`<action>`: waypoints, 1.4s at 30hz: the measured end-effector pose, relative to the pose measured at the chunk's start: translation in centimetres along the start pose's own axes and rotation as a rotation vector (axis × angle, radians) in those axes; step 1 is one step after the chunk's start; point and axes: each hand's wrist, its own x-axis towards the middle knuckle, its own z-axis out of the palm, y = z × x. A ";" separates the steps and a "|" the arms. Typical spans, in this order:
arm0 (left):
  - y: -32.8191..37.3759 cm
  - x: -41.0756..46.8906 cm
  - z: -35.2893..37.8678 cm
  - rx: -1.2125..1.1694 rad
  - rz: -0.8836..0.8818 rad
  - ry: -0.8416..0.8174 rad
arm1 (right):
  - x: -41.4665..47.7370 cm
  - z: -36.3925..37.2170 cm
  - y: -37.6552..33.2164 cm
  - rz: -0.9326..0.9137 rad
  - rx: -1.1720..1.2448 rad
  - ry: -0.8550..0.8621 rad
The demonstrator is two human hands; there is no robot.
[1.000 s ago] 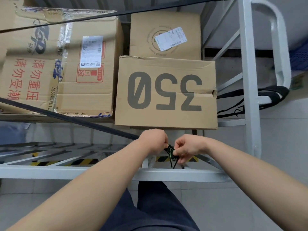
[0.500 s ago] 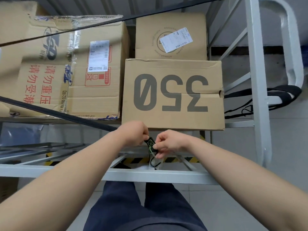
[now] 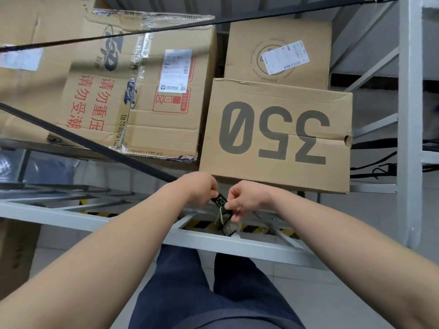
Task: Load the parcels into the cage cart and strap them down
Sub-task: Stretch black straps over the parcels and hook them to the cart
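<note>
Both hands pinch the black strap end (image 3: 221, 202), left hand (image 3: 199, 189) and right hand (image 3: 244, 198) closed on it just below the 350 box (image 3: 275, 136) at the cart's front rail (image 3: 237, 245); hook it squarely, I'd say, then draw it taut.

**One head-worn view, tilted steeply down**

A single wide-angle camera on the person's head looks forward and down, close over both forearms, the cage cart's white front rail (image 3: 237, 245) and the stacked parcels behind it; lines bow at the edges. No second view shares the scene
</note>
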 end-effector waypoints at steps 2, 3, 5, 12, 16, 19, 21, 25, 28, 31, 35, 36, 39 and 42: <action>0.3 0.0 -0.6 -0.011 -0.007 -0.027 | -0.1 -0.4 -0.8 -0.009 -0.069 0.003; 0.2 -0.1 -0.7 0.000 -0.010 -0.041 | -0.1 -0.1 -1.0 -0.008 -0.085 0.005; -0.2 -0.3 -0.5 0.033 -0.017 -0.062 | 0.4 0.9 -1.1 0.001 -0.067 -0.005; -1.2 -0.2 2.5 0.067 -0.011 -0.181 | 1.4 3.0 0.5 0.009 -0.221 -0.053; -0.4 0.3 2.0 -0.004 0.014 -0.116 | 0.4 0.7 0.8 -0.032 -0.340 0.026; 0.6 0.7 0.7 0.016 0.059 -0.106 | -1.1 -0.8 0.8 -0.028 -0.275 -0.011; 1.0 0.5 0.2 0.065 0.069 -0.111 | -1.8 -0.7 0.8 -0.025 -0.209 -0.020; -0.1 -1.2 -0.4 0.102 0.013 -0.159 | -2.1 1.3 0.2 -0.051 -0.144 0.000; -1.2 -2.4 -0.4 0.096 -0.022 -0.176 | -2.3 2.5 -1.0 -0.063 -0.197 -0.005; -1.5 -3.3 -0.4 0.111 -0.039 -0.155 | -2.9 2.4 -2.3 -0.099 -0.268 0.034; -1.8 -4.3 -0.6 0.078 -0.040 -0.108 | -4.2 1.4 -3.7 -0.136 -0.367 0.186; -2.0 -4.5 -0.7 0.080 -0.035 -0.093 | -4.4 1.2 -3.8 -0.139 -0.370 0.216; -2.4 -5.2 -1.4 0.036 -0.042 -0.054 | -5.1 0.7 -4.1 -0.152 -0.383 0.310; -2.2 -5.8 -2.7 0.010 -0.020 0.052 | -6.5 0.2 -4.5 -0.168 -0.405 0.423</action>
